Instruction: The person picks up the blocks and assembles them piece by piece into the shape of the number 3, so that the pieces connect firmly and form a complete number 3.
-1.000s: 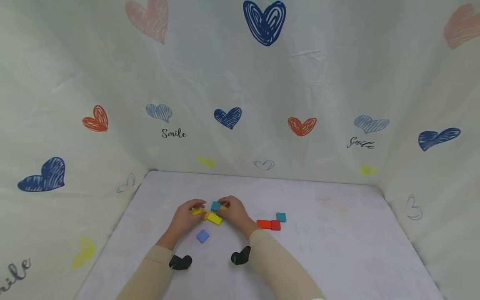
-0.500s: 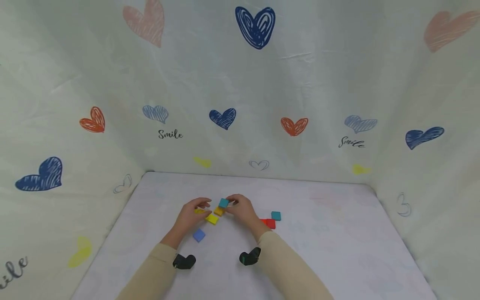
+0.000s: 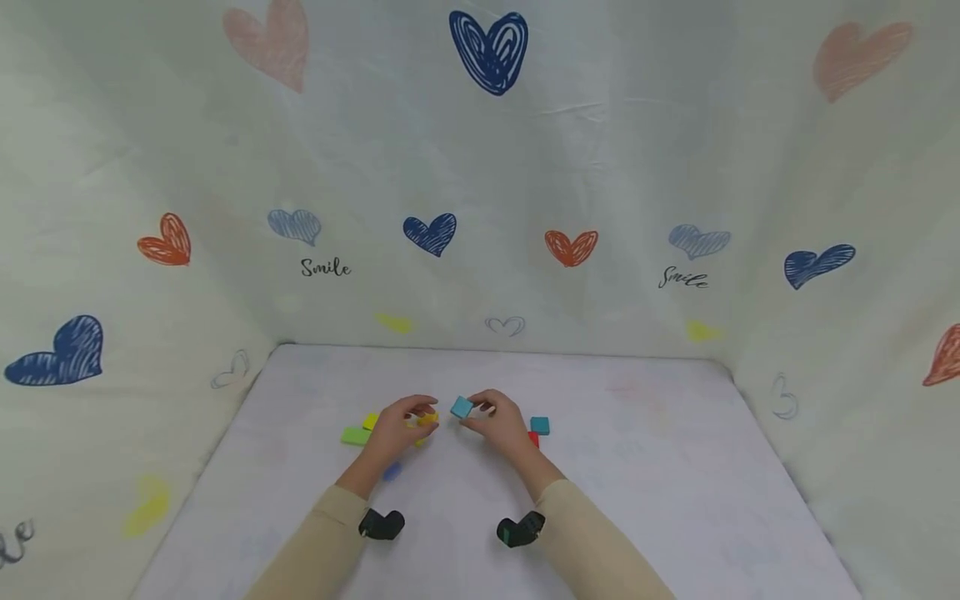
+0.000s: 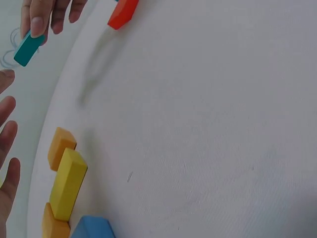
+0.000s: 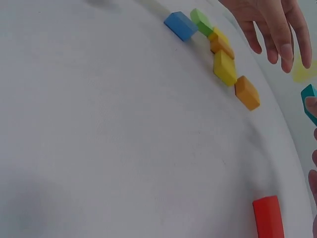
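My right hand [image 3: 501, 425] pinches a teal block [image 3: 461, 407] between thumb and fingers, raised off the table. To its left, my left hand [image 3: 397, 429] hovers over a row of blocks, its fingers spread and loosely bent. Both wrist views show nothing between the left fingers. Below them, an orange block [image 5: 247, 93] touches the end of a yellow block [image 5: 225, 68]. Another orange block [image 5: 222, 48] and a green block [image 5: 201, 22] continue the row. A blue block [image 5: 181, 26] lies on the near side, partly hidden by the left wrist in the head view.
Right of the right hand lie a second teal block [image 3: 539, 426] and a red block [image 5: 269, 218], partly covered by that wrist. The white table [image 3: 637, 500] backs onto a pale curtain [image 3: 622, 167] printed with hearts. Each wrist bears a small black camera.
My right hand has carried the teal block to the right, away from the row. The left hand has moved right, over the orange block, uncovering the green block. The head view has turned slightly right.
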A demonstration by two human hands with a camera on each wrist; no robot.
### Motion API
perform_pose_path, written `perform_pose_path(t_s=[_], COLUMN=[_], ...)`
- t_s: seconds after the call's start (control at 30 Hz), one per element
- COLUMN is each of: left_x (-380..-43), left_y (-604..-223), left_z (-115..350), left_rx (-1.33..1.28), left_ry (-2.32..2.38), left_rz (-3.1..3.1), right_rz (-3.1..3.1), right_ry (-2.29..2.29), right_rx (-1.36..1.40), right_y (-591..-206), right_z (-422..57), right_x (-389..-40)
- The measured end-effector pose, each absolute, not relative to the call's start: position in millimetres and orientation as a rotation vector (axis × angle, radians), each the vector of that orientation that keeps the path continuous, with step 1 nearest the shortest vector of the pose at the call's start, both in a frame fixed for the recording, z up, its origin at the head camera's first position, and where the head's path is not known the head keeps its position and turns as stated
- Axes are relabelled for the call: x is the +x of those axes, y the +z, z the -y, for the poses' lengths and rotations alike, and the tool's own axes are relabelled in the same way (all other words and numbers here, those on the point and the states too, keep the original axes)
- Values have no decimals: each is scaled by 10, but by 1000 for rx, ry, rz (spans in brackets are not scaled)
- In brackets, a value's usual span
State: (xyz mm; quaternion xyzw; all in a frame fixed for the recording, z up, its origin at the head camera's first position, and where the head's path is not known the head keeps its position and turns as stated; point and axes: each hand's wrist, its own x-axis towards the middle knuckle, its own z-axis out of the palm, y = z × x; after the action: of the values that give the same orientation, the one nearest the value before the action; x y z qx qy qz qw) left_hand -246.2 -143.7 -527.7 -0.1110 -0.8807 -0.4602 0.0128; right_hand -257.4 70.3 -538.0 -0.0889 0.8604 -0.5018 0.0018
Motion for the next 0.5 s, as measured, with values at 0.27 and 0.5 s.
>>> perform_pose_path(t_s=[0.27,0.5], left_x=[-2439,-2411], left_y=[-5368,-5362], left_z=[1210,1006], left_rx=[-434,-522], left_ry=[-1478,-1493], left_rz=[2711,2721], right_rz=[-2735,-2710], right_ry=[-1658,-1810], right_rx=[-153,49], right_y=[-5410,-5427], right_z=[-987,-1203], right_x=[-2413,-2277])
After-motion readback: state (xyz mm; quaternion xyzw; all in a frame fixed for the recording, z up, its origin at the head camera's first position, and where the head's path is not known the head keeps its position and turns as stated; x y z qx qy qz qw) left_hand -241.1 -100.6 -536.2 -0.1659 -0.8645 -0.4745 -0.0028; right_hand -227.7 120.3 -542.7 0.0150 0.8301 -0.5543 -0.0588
